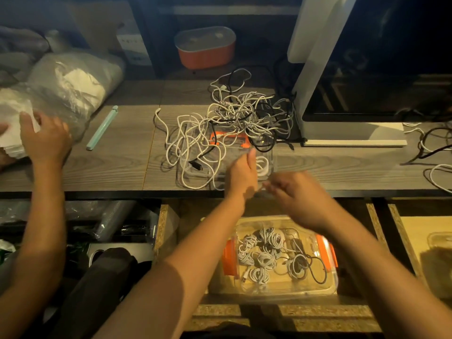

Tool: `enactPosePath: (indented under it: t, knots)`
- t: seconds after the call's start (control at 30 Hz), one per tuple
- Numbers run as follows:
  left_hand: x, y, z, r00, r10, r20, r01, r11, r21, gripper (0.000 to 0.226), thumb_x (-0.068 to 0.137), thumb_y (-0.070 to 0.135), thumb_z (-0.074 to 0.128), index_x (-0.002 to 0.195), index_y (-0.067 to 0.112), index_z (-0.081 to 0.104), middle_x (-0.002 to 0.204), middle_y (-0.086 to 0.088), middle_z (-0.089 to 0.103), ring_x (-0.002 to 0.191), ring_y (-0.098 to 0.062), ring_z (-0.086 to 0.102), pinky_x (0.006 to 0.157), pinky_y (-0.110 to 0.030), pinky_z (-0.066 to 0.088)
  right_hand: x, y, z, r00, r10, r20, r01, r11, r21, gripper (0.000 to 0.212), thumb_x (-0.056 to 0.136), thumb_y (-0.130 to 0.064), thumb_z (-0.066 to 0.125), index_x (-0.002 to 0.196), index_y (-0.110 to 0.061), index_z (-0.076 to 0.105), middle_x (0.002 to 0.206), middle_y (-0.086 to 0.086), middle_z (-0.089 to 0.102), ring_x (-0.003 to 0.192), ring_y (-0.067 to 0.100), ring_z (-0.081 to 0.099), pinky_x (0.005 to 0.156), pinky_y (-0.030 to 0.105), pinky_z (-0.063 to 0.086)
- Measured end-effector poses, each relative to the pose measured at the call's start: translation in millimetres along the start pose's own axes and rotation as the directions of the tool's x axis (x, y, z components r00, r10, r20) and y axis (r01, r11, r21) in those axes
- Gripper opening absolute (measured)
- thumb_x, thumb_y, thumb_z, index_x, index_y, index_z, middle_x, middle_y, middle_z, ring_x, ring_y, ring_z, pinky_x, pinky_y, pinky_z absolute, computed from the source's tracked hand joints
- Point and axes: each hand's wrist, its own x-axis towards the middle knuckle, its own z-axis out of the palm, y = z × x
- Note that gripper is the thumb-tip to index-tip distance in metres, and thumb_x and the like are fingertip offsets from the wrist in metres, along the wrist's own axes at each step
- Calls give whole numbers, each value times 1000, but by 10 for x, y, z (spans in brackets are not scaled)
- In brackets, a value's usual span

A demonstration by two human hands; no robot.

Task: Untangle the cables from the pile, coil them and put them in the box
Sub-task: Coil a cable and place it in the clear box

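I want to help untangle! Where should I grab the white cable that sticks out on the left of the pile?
Take the white cable by its loose plug end; that is the best grip, probably. It lies alone on the bare table, clear of the pile, so come from the left. Farther along, it dives among other loops.

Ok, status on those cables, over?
Copy: left hand holds white cable coil; right hand blurred at its end; tangled pile on table; box below part-filled, nothing blocking it.
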Motion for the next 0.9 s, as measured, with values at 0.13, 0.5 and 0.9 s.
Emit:
enactPosePath:
  t: [0.13, 0.5, 0.9]
  knots:
    - [-398, 92, -23, 948, -31, 316, 84, 984, -157, 29, 100, 20, 42, 92, 6, 66, 83, -3, 60, 79, -15, 52, 65, -26, 38, 147, 162, -360, 993, 13, -119, -2, 996, 86, 24, 97, -21, 47, 84, -10, 64, 74, -2, 60, 69, 5, 55, 62, 20, 42]
    - [-431, 411, -228, 969, 142, -202, -213, 896, -391, 53, 92, 43, 29, 45, 21, 40, 38, 9, 43, 41, -6, 43, 48, -28, 33, 22, 220, 255, 970, 209, 121, -229, 630, 742, 35, 100, -27, 38, 69, -18, 51, 53, -3, 37, 45, 12, 28, 41, 23, 23]
    - [-326, 153, -168, 931, 364, -33, -366, 924, -111, 35, 97, 28, 36, 63, 21, 38, 52, 15, 37, 46, -11, 40, 50, -27, 29, -160, 162, 185, 969, -127, 212, 164, 972, -166, 20, 98, -24, 43, 99, -15, 62, 83, -5, 62, 67, 11, 56, 68, 30, 48]
